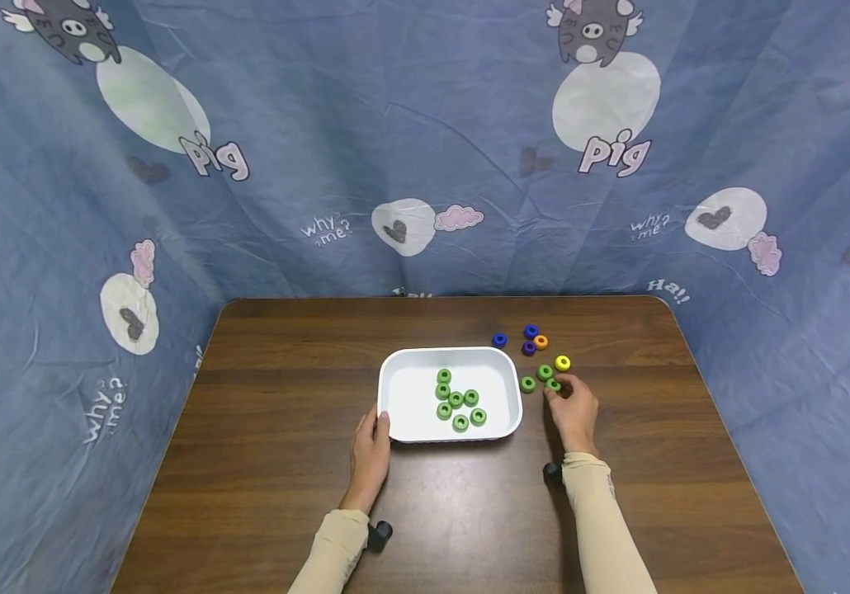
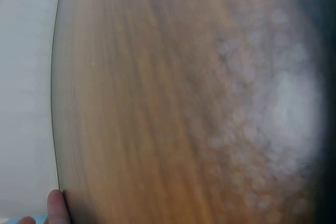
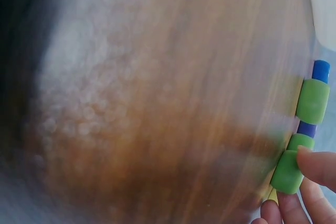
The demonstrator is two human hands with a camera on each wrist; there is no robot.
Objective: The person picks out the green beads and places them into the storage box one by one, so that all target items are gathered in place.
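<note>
A white tray (image 1: 410, 429) holds several green rings (image 1: 456, 400) lying in its middle and right part. My left hand (image 1: 370, 454) grips the tray's near left corner, thumb at the rim. In the left wrist view a thumb (image 2: 56, 208) rests against the wall of the tray (image 2: 26, 98). Right of the tray, my right hand (image 1: 573, 412) pinches a green ring (image 1: 553, 385) between thumb and fingers, at table level. Close by lie two more green rings (image 1: 545, 373) and a yellow ring (image 1: 562, 363). The right wrist view shows the pinched green ring (image 3: 287, 172) side-on.
Behind these, near the tray's far right corner, lie blue rings (image 1: 499, 340), a dark purple ring (image 1: 529, 349) and an orange ring (image 1: 540, 341). Everything stands on a brown wooden table (image 1: 291, 379). A blue printed cloth (image 1: 284, 223) surrounds its back and sides.
</note>
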